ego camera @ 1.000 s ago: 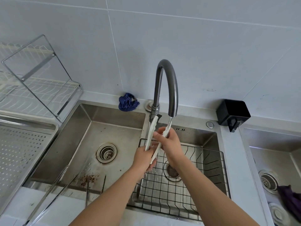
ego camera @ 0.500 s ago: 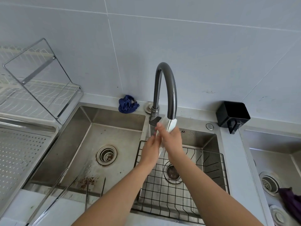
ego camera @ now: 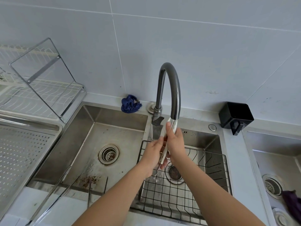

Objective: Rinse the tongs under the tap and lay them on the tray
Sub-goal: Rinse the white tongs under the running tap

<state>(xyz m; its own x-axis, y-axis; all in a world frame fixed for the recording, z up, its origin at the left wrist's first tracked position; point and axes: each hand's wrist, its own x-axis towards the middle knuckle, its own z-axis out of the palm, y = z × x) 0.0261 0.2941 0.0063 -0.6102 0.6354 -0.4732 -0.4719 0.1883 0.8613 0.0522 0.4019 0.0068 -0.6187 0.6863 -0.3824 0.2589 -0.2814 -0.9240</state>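
Rinse under way, not finished. Tongs (ego camera: 164,154) are held up against the mouth of the tap (ego camera: 169,88), over the right-hand basin and its wire basket (ego camera: 192,190). Water is beading and dripping off below the hands. Right hand (ego camera: 175,144) has its fingers wrapped round the upper stretch of the tongs. Left hand (ego camera: 154,154) has its fingers curled about the lower stretch, seemingly gripping or rubbing, and neither hand is slack. Long axis stands steep, close to upright. The upper end is tipped away and to the right, touching or just under the spout, and the lower end comes down toward the person, poking out beneath the left palm. The arms look pressed together, and the hands hide which end is the hinge. Still to do, by my reckoning: finish the rinse, carry the tongs left across the other basin, and lay them flat on the perforated tray (ego camera: 21,154) on the counter. The tray is well apart from the hands.
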